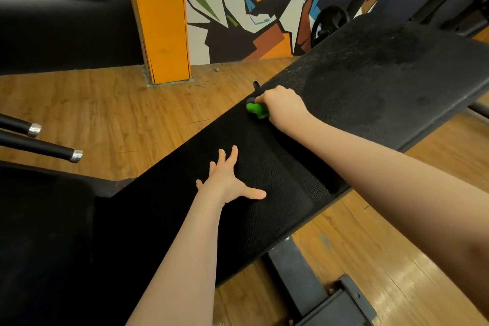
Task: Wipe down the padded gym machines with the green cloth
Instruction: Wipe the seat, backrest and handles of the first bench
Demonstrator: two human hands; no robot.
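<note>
The green cloth (257, 110) is bunched up at the far left edge of the black padded bench (357, 87), and the right hand (281, 107) has its fingers curled tight around it. The left hand (229, 182) lies flat on the near pad with fingers spread wide. Wood floor (127, 114) underneath, orange pillar (161, 18) behind.

No legible text, labels, brands or numbers — anywhere.
</note>
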